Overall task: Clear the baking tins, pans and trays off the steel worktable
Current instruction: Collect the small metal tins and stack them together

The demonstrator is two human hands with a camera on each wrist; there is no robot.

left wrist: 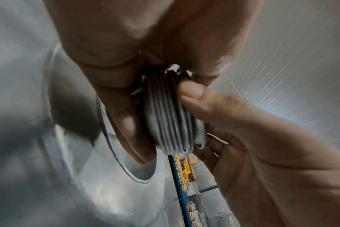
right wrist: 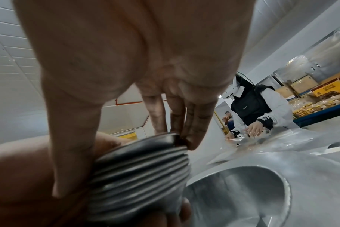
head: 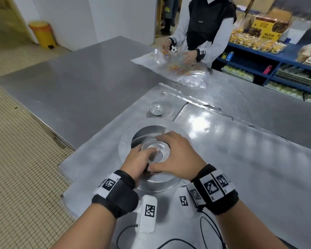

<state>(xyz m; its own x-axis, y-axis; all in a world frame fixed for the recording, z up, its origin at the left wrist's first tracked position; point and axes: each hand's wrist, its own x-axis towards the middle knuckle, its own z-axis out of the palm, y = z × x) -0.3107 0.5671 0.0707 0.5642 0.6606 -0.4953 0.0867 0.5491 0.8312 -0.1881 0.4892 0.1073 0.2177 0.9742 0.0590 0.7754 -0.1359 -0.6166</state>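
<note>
A stack of several small round metal tins [head: 157,152] is held between both my hands, just above a large round pan [head: 127,139] with a wide flat rim. My left hand [head: 139,161] grips the stack from the left, its fingertips curled over the top tin's rim. My right hand [head: 176,155] wraps round it from the right. The left wrist view shows the ribbed stack [left wrist: 171,116] edge-on, with the right thumb [left wrist: 194,92] pressed on it. In the right wrist view the stack [right wrist: 138,169] sits between the thumb and fingers [right wrist: 184,122], beside the pan [right wrist: 243,184].
One more small tin [head: 157,109] sits on a flat round disc behind the pan. Flat steel trays [head: 205,119] lie on the worktable [head: 70,78]. Across the table a person [head: 205,24] handles plastic bags [head: 178,69]. Blue shelves [head: 276,69] stand at the right, a yellow bin [head: 42,34] far left.
</note>
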